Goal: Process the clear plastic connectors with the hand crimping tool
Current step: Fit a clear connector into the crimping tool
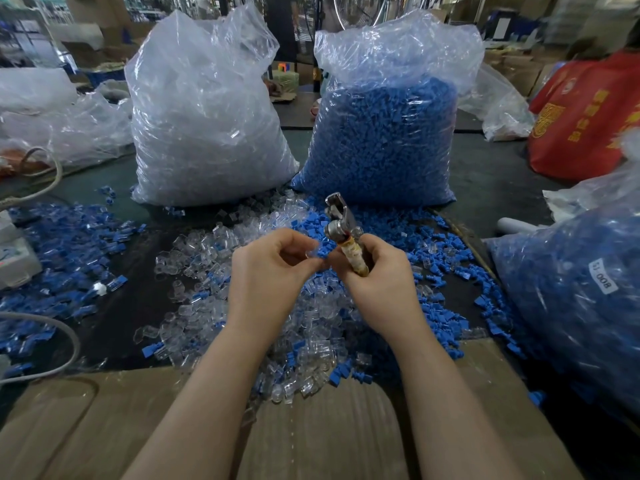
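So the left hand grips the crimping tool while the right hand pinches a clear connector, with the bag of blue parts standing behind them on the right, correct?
Not quite: the hands are swapped. In the head view the right hand grips the crimping tool, and the left hand pinches the clear connector. The bag of blue parts does stand behind them on the right.

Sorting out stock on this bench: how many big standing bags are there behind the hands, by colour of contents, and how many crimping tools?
Bag of clear parts: 1
Bag of blue parts: 1
Crimping tool, gripped by the right hand: 1
Total: 3
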Demonstrator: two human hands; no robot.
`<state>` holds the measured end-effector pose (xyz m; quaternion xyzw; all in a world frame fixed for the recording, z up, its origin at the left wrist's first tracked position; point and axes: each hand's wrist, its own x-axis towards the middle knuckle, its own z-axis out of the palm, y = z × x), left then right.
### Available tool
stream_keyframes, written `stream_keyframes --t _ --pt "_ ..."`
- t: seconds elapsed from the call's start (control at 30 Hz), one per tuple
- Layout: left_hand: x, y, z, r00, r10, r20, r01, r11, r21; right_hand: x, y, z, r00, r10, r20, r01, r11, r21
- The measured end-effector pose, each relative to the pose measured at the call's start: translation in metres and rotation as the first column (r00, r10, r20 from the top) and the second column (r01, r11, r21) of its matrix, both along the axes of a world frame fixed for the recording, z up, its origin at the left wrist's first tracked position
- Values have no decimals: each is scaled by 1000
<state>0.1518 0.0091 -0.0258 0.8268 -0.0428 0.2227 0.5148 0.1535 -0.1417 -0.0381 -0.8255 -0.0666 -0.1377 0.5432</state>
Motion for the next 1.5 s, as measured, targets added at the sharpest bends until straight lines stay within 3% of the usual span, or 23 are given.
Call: stream_keyframes --t 0.47,0.77,1.3,1.5 --pt "-2 -1 5 995 -87 39 81 989 124 1 1 -2 999 -40 10 41 996 -74" --pt "-2 -2 9 982 -146 -123 111 961 -253 0 0 3 999 34 1 -34 993 112" --pt "-4 0 13 971 -208 -121 159 932 -327 -4 1 6 1000 23 -16 -22 995 94" --pt "1 4 10 970 -206 -128 132 891 -435 -3 -4 5 1000 0 2 0 999 35"
